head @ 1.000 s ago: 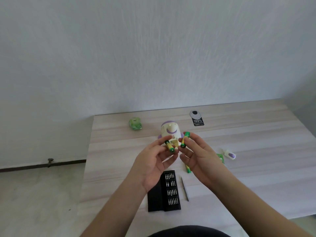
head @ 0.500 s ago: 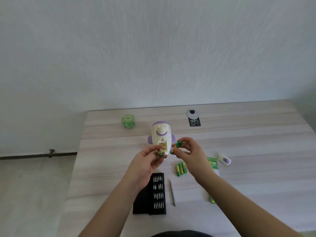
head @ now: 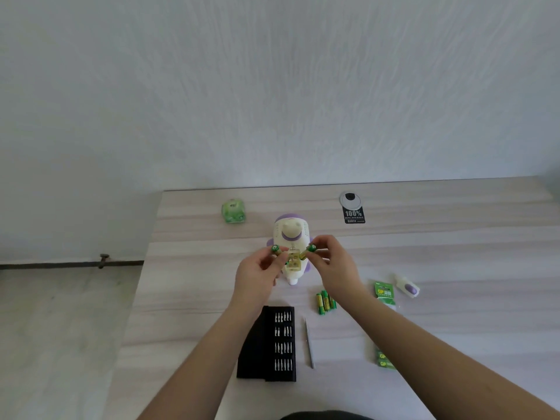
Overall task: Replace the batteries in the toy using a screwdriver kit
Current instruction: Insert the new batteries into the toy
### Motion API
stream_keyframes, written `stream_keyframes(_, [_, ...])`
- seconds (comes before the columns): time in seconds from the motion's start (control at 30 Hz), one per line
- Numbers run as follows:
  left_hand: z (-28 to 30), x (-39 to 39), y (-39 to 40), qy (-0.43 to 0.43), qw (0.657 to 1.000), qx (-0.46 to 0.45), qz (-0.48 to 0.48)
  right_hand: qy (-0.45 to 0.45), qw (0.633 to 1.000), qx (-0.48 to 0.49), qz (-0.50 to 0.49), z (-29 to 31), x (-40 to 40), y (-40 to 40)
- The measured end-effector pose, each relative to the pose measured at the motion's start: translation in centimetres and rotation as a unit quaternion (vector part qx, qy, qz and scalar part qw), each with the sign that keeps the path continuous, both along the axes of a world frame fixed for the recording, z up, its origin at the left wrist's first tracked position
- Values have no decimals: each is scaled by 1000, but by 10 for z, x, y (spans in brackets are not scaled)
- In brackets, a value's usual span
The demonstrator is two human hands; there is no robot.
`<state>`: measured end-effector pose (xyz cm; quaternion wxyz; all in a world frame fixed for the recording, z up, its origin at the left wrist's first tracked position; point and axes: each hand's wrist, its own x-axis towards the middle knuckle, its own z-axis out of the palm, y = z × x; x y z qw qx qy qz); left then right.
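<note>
A: Which step is this?

B: Loading, I'd judge. The toy point(head: 290, 237) lies on the table point(head: 454, 268) with its battery bay open and facing up. The left hand point(head: 257, 277) pinches one green battery point(head: 275, 248) just over the bay's left side; the right hand point(head: 333, 268) pinches a second battery point(head: 309, 249) over the right side.

A: And the tools?

B: The open bit case point(head: 269, 344) sits near the person, the screwdriver point(head: 309, 344) beside it, untouched. Three loose batteries point(head: 325, 303) lie under the right wrist, with the battery pack point(head: 384, 294) and what looks like the small cover point(head: 407, 287) further right.

A: Next move?

B: Probably match each cell's polarity to the springs, then press them down, one side at a time
</note>
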<state>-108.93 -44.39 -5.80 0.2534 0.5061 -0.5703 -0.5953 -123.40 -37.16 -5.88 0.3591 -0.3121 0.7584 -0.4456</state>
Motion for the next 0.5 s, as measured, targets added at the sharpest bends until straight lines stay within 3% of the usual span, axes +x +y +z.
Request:
stream_keyframes(0.1, [-5, -3, -12, -75, 989, -120, -40, 20, 1000, 2, 11, -5, -1, -1])
stream_keyframes(0.27, [-16, -2, -20, -68, 960, -249, -111, 143, 985, -3, 96, -9, 1, -3])
stream_keyframes(0.5, [-25, 0, -25, -129, 931, -306, -147, 228, 965, -13, 130, -13, 0, -8])
